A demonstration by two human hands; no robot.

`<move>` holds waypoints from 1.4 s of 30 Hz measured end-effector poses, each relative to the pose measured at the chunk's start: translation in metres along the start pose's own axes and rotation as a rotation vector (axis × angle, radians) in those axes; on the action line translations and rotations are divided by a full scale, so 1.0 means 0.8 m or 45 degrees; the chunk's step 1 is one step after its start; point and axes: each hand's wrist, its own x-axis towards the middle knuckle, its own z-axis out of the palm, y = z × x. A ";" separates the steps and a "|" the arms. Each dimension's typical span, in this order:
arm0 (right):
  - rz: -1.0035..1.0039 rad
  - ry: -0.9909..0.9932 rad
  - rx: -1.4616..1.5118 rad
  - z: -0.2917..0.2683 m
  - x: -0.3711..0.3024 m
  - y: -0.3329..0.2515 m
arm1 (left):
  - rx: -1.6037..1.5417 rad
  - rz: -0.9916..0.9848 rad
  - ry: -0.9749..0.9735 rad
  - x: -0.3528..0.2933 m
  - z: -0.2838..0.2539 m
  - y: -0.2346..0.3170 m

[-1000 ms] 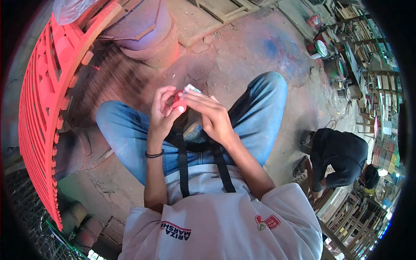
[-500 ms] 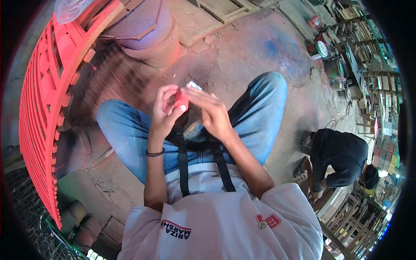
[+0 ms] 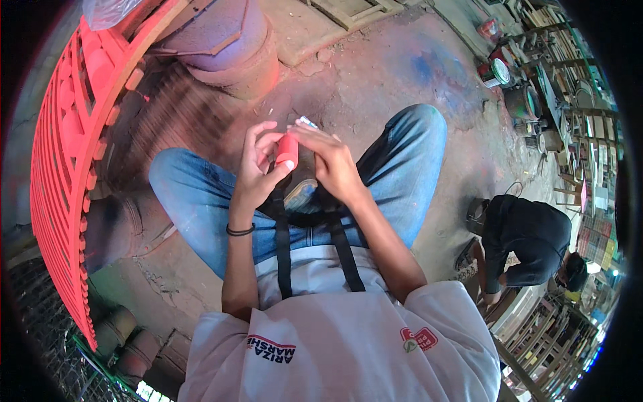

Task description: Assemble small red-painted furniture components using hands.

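My left hand [image 3: 253, 175] is closed round a short red cylinder [image 3: 288, 150], its thumb pressed on the lower end. The cylinder tilts slightly above my lap, between my bent knees. Over its upper end reach the fingers of my right hand [image 3: 335, 165], held together and nearly straight. A small white and blue thing [image 3: 308, 122] shows just beyond these fingers; its kind is hidden, and it seems to be held by the right hand.
A curved red slatted piece [image 3: 60, 194] stands at the left. Beyond my left knee is a paint-stained bucket [image 3: 231, 63]. Paint cans [image 3: 495, 72] and racks line the right side. A person in black [image 3: 526, 231] bends over at the right.
Both hands have shifted slightly away from me with the red cylinder. More of the cylinder's side shows now, and the right fingertips have moved toward its far end.
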 end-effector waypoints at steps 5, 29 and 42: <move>-0.007 -0.028 0.067 -0.006 -0.001 -0.023 | 0.121 -0.019 0.031 0.002 -0.007 -0.008; 0.079 0.266 0.097 0.014 0.007 0.004 | -0.113 -0.009 0.120 0.004 0.001 -0.008; -0.039 0.209 0.002 0.015 -0.001 -0.009 | -0.126 0.066 0.210 0.000 0.008 -0.013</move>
